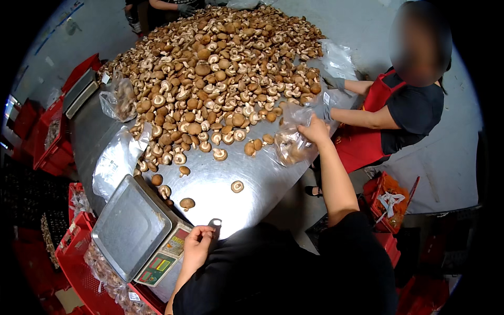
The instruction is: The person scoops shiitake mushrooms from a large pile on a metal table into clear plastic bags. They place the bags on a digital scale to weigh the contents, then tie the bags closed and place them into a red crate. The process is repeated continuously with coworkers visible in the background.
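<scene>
My right hand (316,130) grips the upper part of a clear plastic bag (293,147) with mushrooms inside, at the table's right edge. A co-worker's gloved hand (323,112) is right beside it, close to the bag's upper part. My left hand (196,248) is beside the display panel of a digital scale (132,226), thumb and fingertips together, with nothing visible in them. The scale's metal pan holds nothing. Beyond my hands, a large heap of shiitake mushrooms (220,71) covers much of the metal table (220,185). A single mushroom (237,186) lies stem up before me.
Flat plastic bags (116,163) and a filled bag (120,98) lie at left. A second scale (82,92) stands farther back. Red crates (75,271) with bagged mushrooms stand below left. A co-worker in a red apron (356,145) stands at right; another person's gloved hand (186,10) is across the heap.
</scene>
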A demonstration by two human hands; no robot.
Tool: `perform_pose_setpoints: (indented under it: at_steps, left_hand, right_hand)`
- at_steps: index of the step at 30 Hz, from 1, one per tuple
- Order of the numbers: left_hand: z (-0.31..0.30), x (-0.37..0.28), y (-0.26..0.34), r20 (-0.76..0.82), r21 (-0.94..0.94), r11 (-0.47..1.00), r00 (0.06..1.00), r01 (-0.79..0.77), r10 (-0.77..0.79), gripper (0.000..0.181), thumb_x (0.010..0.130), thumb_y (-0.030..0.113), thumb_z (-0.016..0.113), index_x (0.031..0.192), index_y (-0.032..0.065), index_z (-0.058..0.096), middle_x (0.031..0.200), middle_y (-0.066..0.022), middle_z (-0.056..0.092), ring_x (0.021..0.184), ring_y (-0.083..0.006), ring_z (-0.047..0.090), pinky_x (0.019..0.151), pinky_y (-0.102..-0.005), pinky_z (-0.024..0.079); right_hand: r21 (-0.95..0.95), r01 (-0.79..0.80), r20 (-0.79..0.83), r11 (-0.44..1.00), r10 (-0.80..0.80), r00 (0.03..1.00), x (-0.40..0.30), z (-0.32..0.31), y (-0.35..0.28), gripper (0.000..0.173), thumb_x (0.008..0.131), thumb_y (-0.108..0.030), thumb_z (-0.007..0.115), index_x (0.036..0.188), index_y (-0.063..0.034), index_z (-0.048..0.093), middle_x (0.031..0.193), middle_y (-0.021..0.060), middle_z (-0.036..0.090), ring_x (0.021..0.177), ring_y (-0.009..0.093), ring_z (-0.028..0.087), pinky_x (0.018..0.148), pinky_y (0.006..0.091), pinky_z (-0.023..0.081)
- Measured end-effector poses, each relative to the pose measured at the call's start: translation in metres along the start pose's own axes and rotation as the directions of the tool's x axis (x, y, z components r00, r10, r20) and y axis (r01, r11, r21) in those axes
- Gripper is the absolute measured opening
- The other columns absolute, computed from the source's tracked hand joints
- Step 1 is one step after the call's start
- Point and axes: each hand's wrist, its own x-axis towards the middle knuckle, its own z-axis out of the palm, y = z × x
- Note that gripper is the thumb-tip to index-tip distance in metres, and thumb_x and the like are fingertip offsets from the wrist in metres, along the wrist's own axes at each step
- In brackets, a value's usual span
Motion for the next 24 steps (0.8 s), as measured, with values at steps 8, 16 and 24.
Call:
perform_pose_setpoints:
  at_steps: [8,16,24]
  left_hand:
    - [-0.011,-0.014,-0.024,-0.114,-0.102,0.994,0.992,0.041,-0.053,0.009,0.090,0.005,0.052,0.093,0.0005,0.059,0.088,-0.0023,0.061,0.079,-0.0100,0.055,0.075,-0.0243,0.044]
    - [-0.025,-0.035,-0.043,-0.036,-0.084,0.996,0.998,0.042,-0.045,0.013,0.090,0.012,0.054,0.098,0.0021,0.058,0.083,0.0011,0.057,0.076,-0.0063,0.050,0.069,-0.0209,0.042]
    - [-0.080,-0.043,0.032,-0.013,-0.758,0.617,0.950,-0.212,0.311,0.065,0.096,0.033,0.044,0.143,0.0162,0.002,0.144,-0.0121,0.021,0.114,-0.0274,0.050,0.086,-0.0438,0.050]
  right_hand:
    - [0.521,0.227,-0.073,0.823,-0.222,0.972,0.039,0.014,0.012,0.019,0.083,-0.022,0.058,0.084,-0.0035,0.058,0.082,0.0065,0.060,0.076,0.018,0.056,0.066,0.0290,0.043]
    - [0.875,0.407,-0.170,0.263,-0.621,0.766,-0.119,-0.096,-0.146,0.015,0.081,-0.005,0.062,0.091,-0.0071,0.051,0.074,-0.0039,0.051,0.063,0.003,0.046,0.054,0.0178,0.035]
    - [0.907,0.291,-0.380,-0.305,-0.890,0.251,-0.279,-0.094,-0.329,0.019,0.072,0.005,0.067,0.088,-0.0008,0.059,0.090,0.0055,0.056,0.081,0.012,0.053,0.070,0.0228,0.042]
